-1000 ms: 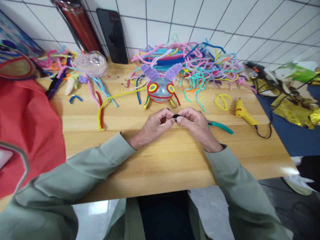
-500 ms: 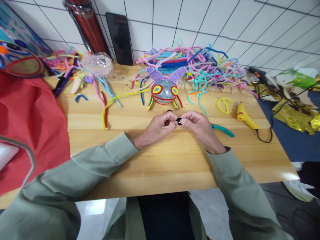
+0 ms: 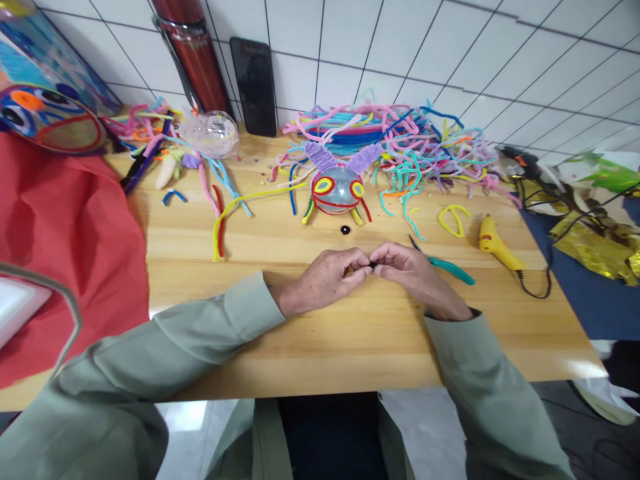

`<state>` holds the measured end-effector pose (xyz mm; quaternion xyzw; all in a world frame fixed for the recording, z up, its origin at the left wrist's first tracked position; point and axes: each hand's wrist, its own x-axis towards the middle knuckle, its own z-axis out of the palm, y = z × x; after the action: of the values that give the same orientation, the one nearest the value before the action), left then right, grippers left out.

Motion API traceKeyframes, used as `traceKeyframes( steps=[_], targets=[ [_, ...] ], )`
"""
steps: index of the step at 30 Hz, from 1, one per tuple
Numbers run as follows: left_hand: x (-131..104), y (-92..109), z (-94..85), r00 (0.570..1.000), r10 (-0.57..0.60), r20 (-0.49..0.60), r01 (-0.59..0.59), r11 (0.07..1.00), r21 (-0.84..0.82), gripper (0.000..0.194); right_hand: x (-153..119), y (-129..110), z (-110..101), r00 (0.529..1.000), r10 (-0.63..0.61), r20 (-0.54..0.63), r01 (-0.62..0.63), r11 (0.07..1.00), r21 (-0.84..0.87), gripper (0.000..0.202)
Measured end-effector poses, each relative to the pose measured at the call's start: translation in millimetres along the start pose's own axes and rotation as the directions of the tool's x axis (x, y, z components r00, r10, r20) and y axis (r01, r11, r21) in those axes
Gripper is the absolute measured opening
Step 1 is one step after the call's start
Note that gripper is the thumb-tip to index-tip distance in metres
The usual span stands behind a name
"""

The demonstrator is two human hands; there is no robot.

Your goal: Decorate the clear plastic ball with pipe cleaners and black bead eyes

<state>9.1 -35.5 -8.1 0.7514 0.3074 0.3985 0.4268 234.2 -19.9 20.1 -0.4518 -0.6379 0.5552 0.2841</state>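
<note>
Sm. blk piece (image 3: 373,266) is held pinched by L hand (image 3: 325,283) & R hand (image 3: 413,275). Bug-eyed ball (image 3: 341,191) is set twd table's (image 3: 320,350) back edge, yel. glue gun (image 3: 497,247) nr R edge.

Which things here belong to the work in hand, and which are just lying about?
Likely part of the work:
small black piece, pinched between left hand and right hand
black disc
clear-ball figure
teal-handled tool
yellow glue gun

Likely lying about:
phone
red bottle
red cloth
gold foil

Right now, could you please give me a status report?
Left hand, right hand: fingers pinching a small black piece. Black disc and eared ball figure beyond. Pliers close beside right hand.
</note>
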Motion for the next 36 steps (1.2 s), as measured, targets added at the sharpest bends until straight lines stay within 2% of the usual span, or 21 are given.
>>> traceKeyframes(
  steps=[3,6,9,12,14,16,21,27,32,36],
  targets=[
    [1,-5,-3.2,1.0,0.03,-0.005,-0.029,0.992,0.125,0.021,0,-1,2,1.0,0.003,-0.004,-0.003,1.0,0.0,0.013],
    [7,-15,-12.2,0.998,0.032,-0.051,-0.01,0.919,0.393,0.025,1,-2,5,1.0,0.003,-0.017,-0.003,1.0,-0.003,0.014],
    [18,-21,-22.5,0.991,-0.101,-0.093,0.137,0.765,0.629,0.021,2,-2,8,1.0,0.005,-0.031,-0.006,1.0,-0.017,0.014],
    [30,-19,-27.4,0.951,-0.284,-0.122,0.273,0.587,0.762,0.029,4,0,10,1.0,0.008,-0.024,-0.008,1.0,-0.019,0.015],
    [36,-16,-27.7,0.928,-0.352,-0.124,0.301,0.51,0.806,0.032,4,1,11,1.0,0.005,-0.016,-0.006,1.0,-0.024,0.016],
    [39,-13,-27.5,0.917,-0.383,-0.115,0.303,0.477,0.825,0.034,5,2,11,1.0,0.003,-0.011,-0.003,0.999,-0.032,0.016],
    [41,-12,-29.6,0.917,-0.384,-0.111,0.302,0.483,0.822,0.031,6,6,10,0.999,-0.038,-0.021,0.035,0.994,-0.107,0.017],
    [39,-14,-32.5,0.932,-0.35,-0.092,0.287,0.559,0.778,0.024,11,10,13,0.968,-0.231,-0.096,0.181,0.911,-0.371,0.018],
    [42,-14,-34.1,0.929,-0.355,-0.105,0.306,0.574,0.759,0.022,18,16,13,0.961,-0.195,-0.195,0.123,0.936,-0.331,0.02],
    [38,-16,-31.6,0.947,-0.305,-0.103,0.274,0.596,0.755,0.022,28,17,13,0.952,-0.152,-0.264,0.064,0.947,-0.315,0.025]
  ],
)
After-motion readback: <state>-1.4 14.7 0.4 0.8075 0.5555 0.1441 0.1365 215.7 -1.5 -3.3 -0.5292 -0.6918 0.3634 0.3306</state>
